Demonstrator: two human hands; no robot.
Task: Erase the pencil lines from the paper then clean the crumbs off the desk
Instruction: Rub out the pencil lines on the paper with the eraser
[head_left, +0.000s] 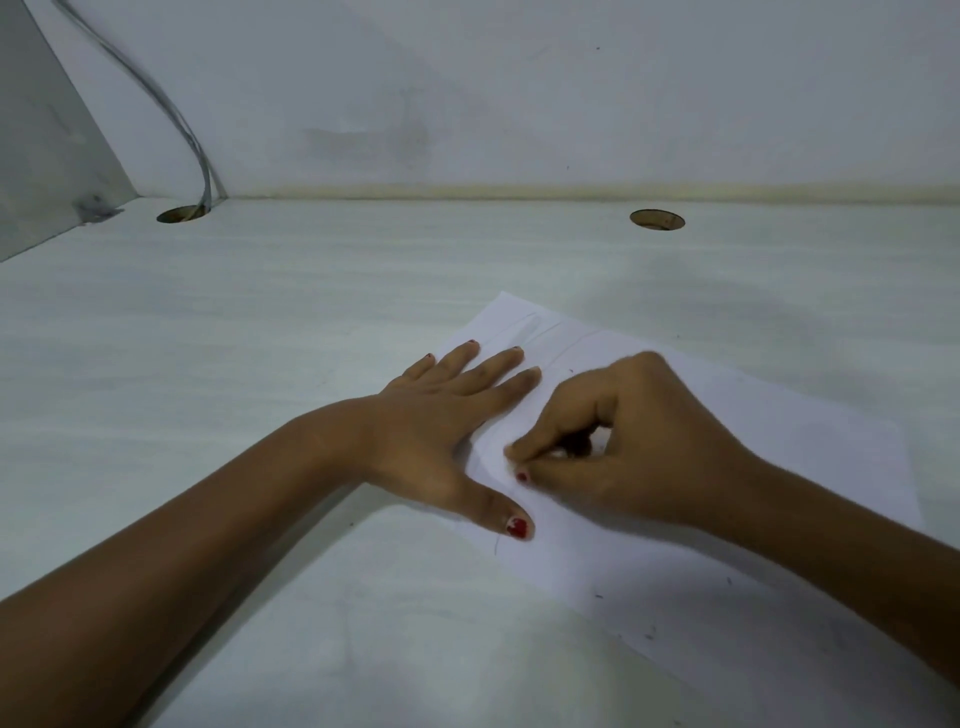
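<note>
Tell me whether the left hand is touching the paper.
Touching. The head view shows the left hand lying flat, its fingers and thumb pressed onto the paper's left edge.

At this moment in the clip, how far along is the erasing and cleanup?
Midway through erasing. The left hand lies flat, pinning the paper to the desk. The right hand is pinched on something small pressed to the sheet, probably an eraser, though it is mostly hidden. Faint pencil lines remain near the far edge, so erasing is unfinished. Dark crumbs lie on the near part of the paper; cleanup has not begun.
</note>
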